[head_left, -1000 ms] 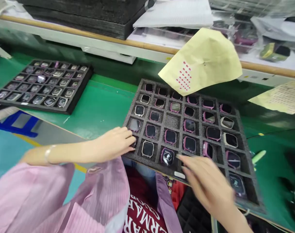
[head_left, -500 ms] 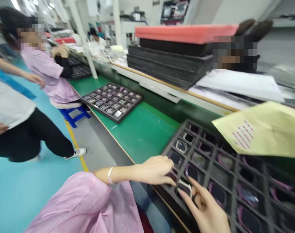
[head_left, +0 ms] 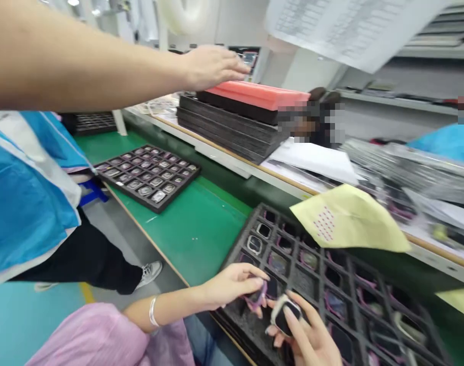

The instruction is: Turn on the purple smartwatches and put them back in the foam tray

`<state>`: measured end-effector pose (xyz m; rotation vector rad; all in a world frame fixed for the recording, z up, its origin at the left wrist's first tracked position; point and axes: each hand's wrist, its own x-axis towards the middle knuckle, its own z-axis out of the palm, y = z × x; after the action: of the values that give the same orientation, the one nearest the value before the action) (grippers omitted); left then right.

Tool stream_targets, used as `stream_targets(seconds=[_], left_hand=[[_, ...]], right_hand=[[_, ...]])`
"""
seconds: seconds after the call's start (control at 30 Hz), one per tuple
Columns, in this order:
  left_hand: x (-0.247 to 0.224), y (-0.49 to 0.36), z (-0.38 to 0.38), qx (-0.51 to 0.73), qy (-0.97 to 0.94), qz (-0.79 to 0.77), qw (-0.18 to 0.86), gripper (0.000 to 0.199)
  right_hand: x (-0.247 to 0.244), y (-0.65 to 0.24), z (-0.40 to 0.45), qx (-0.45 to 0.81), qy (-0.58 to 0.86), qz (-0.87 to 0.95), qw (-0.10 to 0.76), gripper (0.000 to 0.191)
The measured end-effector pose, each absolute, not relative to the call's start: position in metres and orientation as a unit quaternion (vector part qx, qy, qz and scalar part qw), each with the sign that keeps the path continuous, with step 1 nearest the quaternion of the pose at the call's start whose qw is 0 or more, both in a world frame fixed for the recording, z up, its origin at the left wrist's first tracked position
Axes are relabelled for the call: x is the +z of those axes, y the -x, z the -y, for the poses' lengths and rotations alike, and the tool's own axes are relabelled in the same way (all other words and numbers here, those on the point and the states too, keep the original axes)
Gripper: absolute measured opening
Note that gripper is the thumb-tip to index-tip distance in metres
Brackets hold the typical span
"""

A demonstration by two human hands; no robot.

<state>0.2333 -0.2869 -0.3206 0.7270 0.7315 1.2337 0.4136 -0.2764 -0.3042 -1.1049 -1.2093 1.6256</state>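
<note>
Left hand [head_left: 230, 287] pinches purple-framed watch [head_left: 260, 297]; right hand [head_left: 316, 341] curls around pale-framed watch [head_left: 283, 319], both over foam tray [head_left: 305, 282]. Likely light, stiff, slick-faced, scratchable; best gripped by frame edges.

Pale-framed watch [head_left: 282, 320] partly hidden by right fingers [head_left: 301, 335], hanging sheet [head_left: 350, 30] blurred

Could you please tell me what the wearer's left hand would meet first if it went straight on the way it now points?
Most likely the pale-framed smartwatch in the right hand, which is just beyond the purple-framed smartwatch that the left hand holds, though depth is hard to judge.
</note>
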Motion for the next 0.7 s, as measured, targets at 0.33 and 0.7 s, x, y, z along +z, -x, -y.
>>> stream_targets(seconds=[0.33,0.7], left_hand=[[-0.321,-0.235,0.289,0.504,-0.404,-0.402,0.649,0.049],[-0.316,-0.238,0.311,0.416,-0.566,-0.528,0.478,0.04]], right_hand=[[-0.3,-0.416,0.281,0.75,0.358,0.393,0.394,0.045],[-0.312,-0.427,0.286,0.765,0.308,0.409,0.391,0.033]])
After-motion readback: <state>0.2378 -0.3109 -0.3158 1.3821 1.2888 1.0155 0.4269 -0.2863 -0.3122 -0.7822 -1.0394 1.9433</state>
